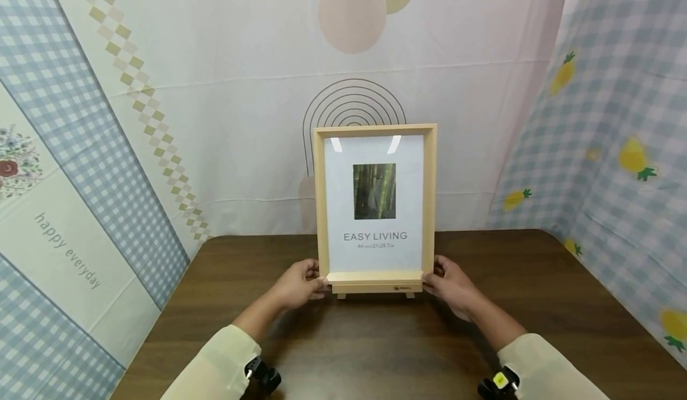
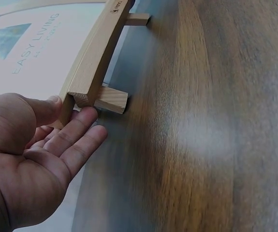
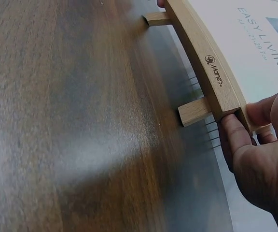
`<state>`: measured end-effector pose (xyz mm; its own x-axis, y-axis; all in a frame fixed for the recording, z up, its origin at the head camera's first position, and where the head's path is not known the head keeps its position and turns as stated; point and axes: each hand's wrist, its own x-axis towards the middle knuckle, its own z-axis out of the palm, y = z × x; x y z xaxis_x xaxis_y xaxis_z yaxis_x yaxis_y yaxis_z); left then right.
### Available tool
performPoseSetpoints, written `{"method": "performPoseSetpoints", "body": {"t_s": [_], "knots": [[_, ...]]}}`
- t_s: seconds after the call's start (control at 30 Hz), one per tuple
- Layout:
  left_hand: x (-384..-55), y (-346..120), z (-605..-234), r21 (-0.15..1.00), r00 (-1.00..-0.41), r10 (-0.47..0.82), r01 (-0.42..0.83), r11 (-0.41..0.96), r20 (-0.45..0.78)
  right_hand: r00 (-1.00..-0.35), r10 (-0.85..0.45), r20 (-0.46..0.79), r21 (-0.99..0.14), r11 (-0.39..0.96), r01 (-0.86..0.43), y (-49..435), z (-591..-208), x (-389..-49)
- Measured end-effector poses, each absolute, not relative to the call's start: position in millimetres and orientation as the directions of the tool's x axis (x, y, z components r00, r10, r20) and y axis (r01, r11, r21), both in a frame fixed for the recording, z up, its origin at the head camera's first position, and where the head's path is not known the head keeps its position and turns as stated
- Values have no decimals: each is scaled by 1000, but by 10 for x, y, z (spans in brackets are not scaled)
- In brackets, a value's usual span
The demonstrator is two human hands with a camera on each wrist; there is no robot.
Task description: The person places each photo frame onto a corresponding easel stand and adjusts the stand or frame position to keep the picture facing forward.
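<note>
A light wooden picture frame [image 1: 429, 200] stands upright on the ledge of a small wooden tabletop easel [image 1: 376, 288]. Behind its glazing is a white sheet [image 1: 374, 254] printed with a bamboo picture and "EASY LIVING". My left hand [image 1: 297, 284] pinches the frame's lower left corner, thumb on the front, its other fingers beside the ledge end [image 2: 83, 99]. At the lower right corner, my right hand [image 1: 452, 287] grips the frame likewise, a finger touching the ledge's end [image 3: 228, 113]. Two short easel feet [image 3: 195, 112] rest on the table. The easel's back is hidden.
The dark brown wooden table [image 1: 376, 352] ends behind the easel at a white printed cloth [image 1: 241, 149]. Blue checked cloth [image 1: 606, 149] with pineapples hangs at the right; another patterned cloth [image 1: 96, 108] hangs at the left. Black wrist devices [image 1: 263, 375] sit at both cuffs.
</note>
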<state>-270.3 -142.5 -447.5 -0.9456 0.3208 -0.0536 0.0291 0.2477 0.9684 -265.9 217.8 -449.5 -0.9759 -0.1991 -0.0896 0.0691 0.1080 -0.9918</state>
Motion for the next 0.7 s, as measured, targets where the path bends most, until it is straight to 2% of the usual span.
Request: {"method": "performPoseSetpoints", "body": {"t_s": [0.7], "knots": [[-2677,-1555,-4479,975,-949,312,20,220,-51,-979,-184,-84,-992,105,66,2026,-4502,-2667]]}}
